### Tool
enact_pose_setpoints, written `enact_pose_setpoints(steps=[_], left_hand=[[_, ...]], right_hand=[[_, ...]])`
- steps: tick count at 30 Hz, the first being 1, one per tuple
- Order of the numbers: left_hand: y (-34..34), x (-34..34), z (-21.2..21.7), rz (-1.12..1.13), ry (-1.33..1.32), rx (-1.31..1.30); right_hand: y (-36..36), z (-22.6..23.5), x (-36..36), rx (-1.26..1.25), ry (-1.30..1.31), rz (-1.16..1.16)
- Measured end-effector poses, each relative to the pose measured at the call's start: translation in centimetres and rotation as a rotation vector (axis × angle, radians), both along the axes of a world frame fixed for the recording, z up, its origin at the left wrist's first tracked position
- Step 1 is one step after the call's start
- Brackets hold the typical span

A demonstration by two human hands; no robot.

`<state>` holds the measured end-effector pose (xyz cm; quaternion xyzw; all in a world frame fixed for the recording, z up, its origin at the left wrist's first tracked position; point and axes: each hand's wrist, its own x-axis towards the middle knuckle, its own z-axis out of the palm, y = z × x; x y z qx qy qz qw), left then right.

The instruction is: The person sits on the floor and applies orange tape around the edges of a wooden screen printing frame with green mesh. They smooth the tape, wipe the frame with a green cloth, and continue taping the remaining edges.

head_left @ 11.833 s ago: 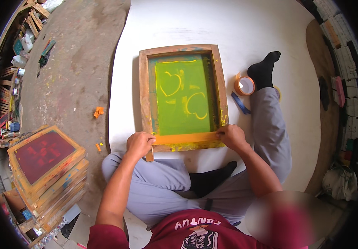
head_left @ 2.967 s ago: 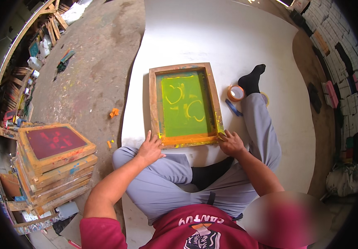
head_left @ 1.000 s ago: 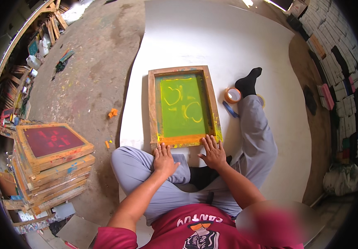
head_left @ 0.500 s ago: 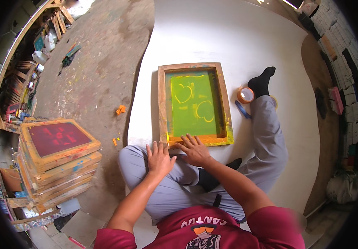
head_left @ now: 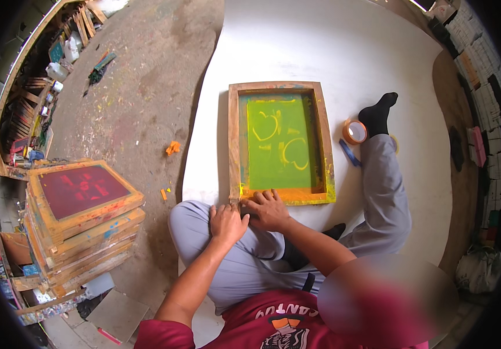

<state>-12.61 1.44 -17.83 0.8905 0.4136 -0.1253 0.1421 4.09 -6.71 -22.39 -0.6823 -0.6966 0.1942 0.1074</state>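
- Printing screen (head_left: 276, 145): wood-framed and green-faced, it lies on the white sheet (head_left: 262, 41) just beyond both hands.
- Right hand (head_left: 269, 210): a second ago it is at the right part of the near edge; now it sits leftward, fingers on the orange strip (head_left: 303, 194) by the near left corner. I cannot tell whether its thumb grips below.
- Left hand (head_left: 227, 224): fingers extended, at that same corner, not clamped; contact with the wood is unclear.
- The hands, well apart a second ago, are now side by side; whether the thumbs touch is unclear.
- The strip's right end is free of hands, so attention seems shifted to its left end.
- The tape roll (head_left: 346, 135) and blue piece (head_left: 349, 152) lie unheld, right of both hands.
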Motion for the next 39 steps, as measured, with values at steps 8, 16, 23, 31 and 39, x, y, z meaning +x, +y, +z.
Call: enact_pose_setpoints(steps=[8, 16, 23, 31, 39], left_hand=[[0.1, -0.6, -1.5, 0.0, -0.075, 0.023], [0.4, -0.3, -1.1, 0.034, -0.034, -0.028], [0.4, 0.2, -0.5, 0.041, -0.046, -0.024], [1.9, 1.1, 0.6, 0.049, -0.082, 0.087], [2.9, 5.2, -2.6, -0.34, -0.21, -0.172]], right_hand=[[3.6, -1.7, 0.4, -0.168, 0.3, -0.174], [6.3, -1.7, 0.8, -0.398, 0.381, -0.232], [5.9, -0.7, 0.6, -0.418, 0.293, -0.201], [4.6, -0.8, 3.0, -0.466, 0.248, -0.178], [-1.2, -0.1, 9.9, -0.468, 0.18, -0.22]])
